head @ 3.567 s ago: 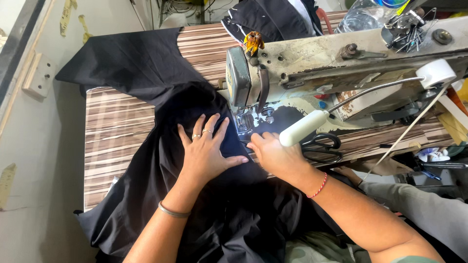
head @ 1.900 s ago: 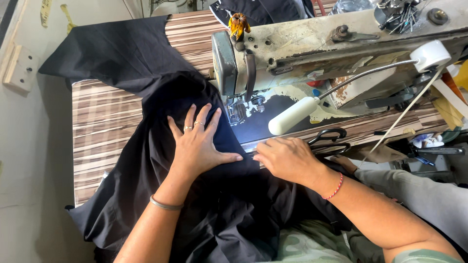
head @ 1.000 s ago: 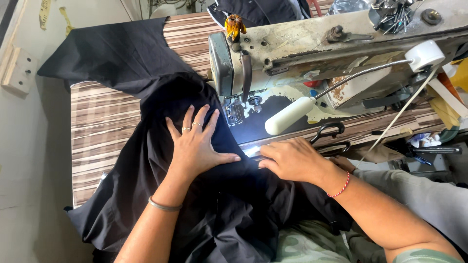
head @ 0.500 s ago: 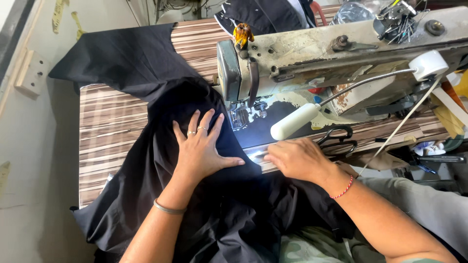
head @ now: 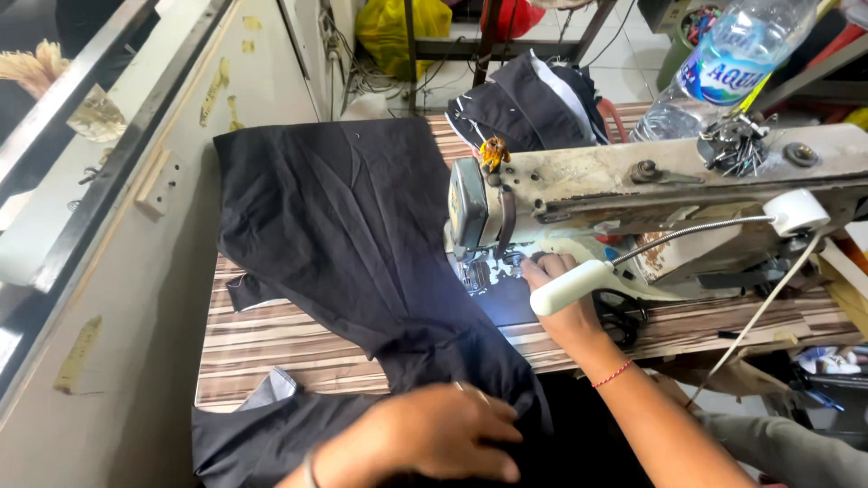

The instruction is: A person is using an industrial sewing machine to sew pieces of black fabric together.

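Left hand (head: 434, 432) low and near, palm down, fingers curled onto a bunched fold of the black fabric (head: 353, 244) at the table's near edge — pressing on it, a real grip not discernible. Right hand (head: 556, 303) farther and to the right, reaching under the white lamp head (head: 571, 286) to the needle area of the worn sewing machine (head: 633, 185), fingers narrowed near the presser foot; whether pinching anything, impossible to tell. Fabric spread left and far across the striped table (head: 271, 339) — one end under the machine, water bottle (head: 723, 63) beyond.
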